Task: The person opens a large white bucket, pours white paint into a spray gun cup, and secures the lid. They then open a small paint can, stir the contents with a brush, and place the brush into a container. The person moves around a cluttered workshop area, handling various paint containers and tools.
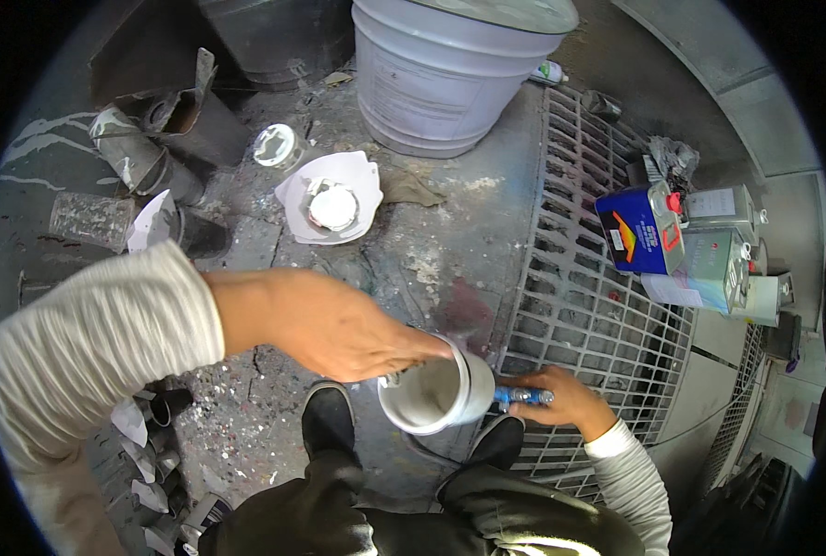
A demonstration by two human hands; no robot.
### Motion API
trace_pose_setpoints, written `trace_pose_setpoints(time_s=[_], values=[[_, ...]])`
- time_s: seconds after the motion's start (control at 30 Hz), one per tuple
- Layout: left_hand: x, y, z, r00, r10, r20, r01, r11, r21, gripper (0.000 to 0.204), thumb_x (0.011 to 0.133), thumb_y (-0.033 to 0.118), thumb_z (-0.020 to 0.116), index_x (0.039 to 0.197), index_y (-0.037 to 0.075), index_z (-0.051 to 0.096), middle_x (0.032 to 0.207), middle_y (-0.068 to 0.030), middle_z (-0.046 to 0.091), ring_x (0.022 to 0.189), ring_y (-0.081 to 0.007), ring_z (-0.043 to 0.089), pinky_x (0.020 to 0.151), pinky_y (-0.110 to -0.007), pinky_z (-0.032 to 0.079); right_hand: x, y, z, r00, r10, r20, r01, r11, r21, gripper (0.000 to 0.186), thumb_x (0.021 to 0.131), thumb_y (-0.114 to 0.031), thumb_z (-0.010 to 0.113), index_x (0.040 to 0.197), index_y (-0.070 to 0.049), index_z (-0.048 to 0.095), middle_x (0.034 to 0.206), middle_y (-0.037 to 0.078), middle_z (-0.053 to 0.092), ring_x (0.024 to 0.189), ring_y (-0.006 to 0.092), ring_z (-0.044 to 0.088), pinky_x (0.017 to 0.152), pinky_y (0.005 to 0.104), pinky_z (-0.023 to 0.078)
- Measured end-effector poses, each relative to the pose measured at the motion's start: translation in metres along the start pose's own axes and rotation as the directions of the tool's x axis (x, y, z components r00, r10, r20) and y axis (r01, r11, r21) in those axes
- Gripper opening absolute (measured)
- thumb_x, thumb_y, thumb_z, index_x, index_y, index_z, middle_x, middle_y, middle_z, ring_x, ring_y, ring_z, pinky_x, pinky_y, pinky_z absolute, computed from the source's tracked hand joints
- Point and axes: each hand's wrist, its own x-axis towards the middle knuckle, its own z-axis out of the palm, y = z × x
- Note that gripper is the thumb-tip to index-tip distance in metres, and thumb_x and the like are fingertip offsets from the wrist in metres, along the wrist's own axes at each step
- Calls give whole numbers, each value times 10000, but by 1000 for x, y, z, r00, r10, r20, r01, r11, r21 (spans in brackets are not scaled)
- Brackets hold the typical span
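The white cup (480,394) is positioned in front of the person, above the floor (246,426); it is tilted, its open mouth turned up and to the left, a pale grey interior showing; a blue tool (522,396) with a metal fitting adjoins the cup's right side, the joint between them not visible. The right grip (554,394) is closed around the blue tool; the left grip (353,326) reaches across from the left of the cup, its fingers at the far rim; the fingertips are partly hidden, so it cannot be told whether they clamp the cup or only rest against it.

Dark shoes (330,422) stand on the floor below the cup, one to its left, one to its right; a metal grating (571,324) lies to the cup's right; beyond the cup and to its left stands a paper-collared vessel (300,204) with a white round centre; a brownish rag (411,189) lies beyond the cup, just beside that vessel; a large white drum (441,83) stands farther beyond the cup; a blue can (640,227) with a red cap stands well to the cup's right, near a pale green can (710,264); stained grey containers (200,130) stand far left beyond the cup.
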Motion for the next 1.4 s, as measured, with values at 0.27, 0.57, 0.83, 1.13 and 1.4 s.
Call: trace_pose_setpoints(time_s=[0.27, 0.57, 0.83, 1.13, 1.4], values=[[7, 30, -19, 926, -372, -61, 327, 874, -360, 364, 1029, 233, 533, 1221, -18, 713, 1276, -107, 728, 1321, -243, 618, 1283, -461, 308, -11, -2, 1, 979, -127, -157, 152, 975, 164, 566, 920, -458, 741, 1375, -127, 683, 1006, 189, 773, 845, 389, 750, 751, 439, 588], [82, 85, -43, 58, -697, 715, 9, -715, -699, 274, 1025, 207, 676, 800, 53, 698, 691, -69, 686, 584, -185, 648, 556, -357, 458, 3, -9, 33, 827, -214, -520, -93, 860, -501, 721, 814, -467, 822, 1426, -132, 638, 1136, 146, 728, 775, 323, 745, 624, 391, 592], [94, 74, -25, -156, -323, 933, -742, -585, -326, 307, 1066, 259, 643, 914, 6, 728, 800, -56, 738, 659, -96, 666, 634, -250, 520, 13, -7, 51, 691, -217, -690, -247, 826, -507, 719, 784, -277, 816, 1466, -177, 615, 1172, 134, 703, 739, 268, 711, 613, 376, 580], [85, 80, -48, 222, -937, 270, 479, -136, -867, 171, 889, 231, 811, 936, 77, 754, 889, -62, 757, 841, -205, 724, 763, -367, 528, 0, -9, 27, 766, -159, -623, -118, 918, -379, 807, 779, -439, 847, 1501, -195, 583, 1197, 143, 721, 778, 340, 749, 630, 412, 592], [9, 53, -24, 903, -401, -155, 314, 862, -398, 186, 906, 203, 619, 942, 43, 708, 1044, -111, 751, 1043, -239, 690, 957, -334, 497, 0, -8, 17, 937, -180, -298, 124, 972, -198, 643, 848, -462, 801, 1410, -186, 656, 1016, 109, 774, 789, 339, 741, 655, 413, 579]])
